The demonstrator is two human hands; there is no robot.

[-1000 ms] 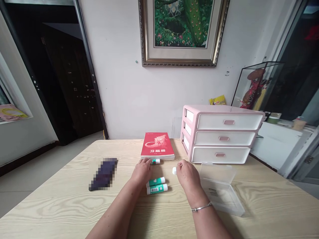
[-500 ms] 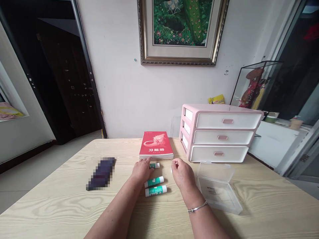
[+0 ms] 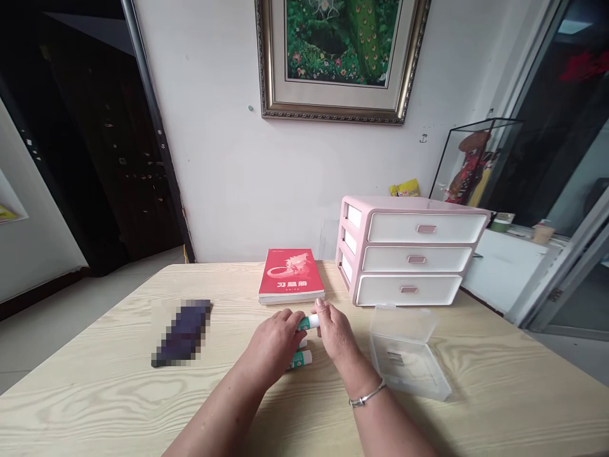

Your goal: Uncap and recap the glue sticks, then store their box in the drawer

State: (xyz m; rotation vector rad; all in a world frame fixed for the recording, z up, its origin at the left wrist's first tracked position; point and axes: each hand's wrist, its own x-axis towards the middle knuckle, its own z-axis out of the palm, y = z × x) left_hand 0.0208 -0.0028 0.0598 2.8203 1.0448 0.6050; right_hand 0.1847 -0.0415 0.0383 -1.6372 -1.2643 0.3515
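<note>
My left hand (image 3: 280, 339) is closed around the green body of a glue stick (image 3: 307, 323), lifted a little off the table. The fingers of my right hand (image 3: 335, 329) close on the white end of that same stick. Two more green-and-white glue sticks lie just below: one (image 3: 303, 343) mostly covered by my left hand, the other (image 3: 301, 360) with its white cap pointing right. Right of my right hand stands a clear plastic box (image 3: 410, 368), its lid tipped up at the back.
A thick red book (image 3: 291, 274) lies behind my hands. At the back right stands a pink-and-white drawer unit (image 3: 413, 254). A dark, pixelated flat object (image 3: 181, 333) lies on the left of the wooden table (image 3: 104, 381).
My left hand has picked up the farthest glue stick and brought it right. My right hand has come to its white end. The whole view has shifted slightly.
</note>
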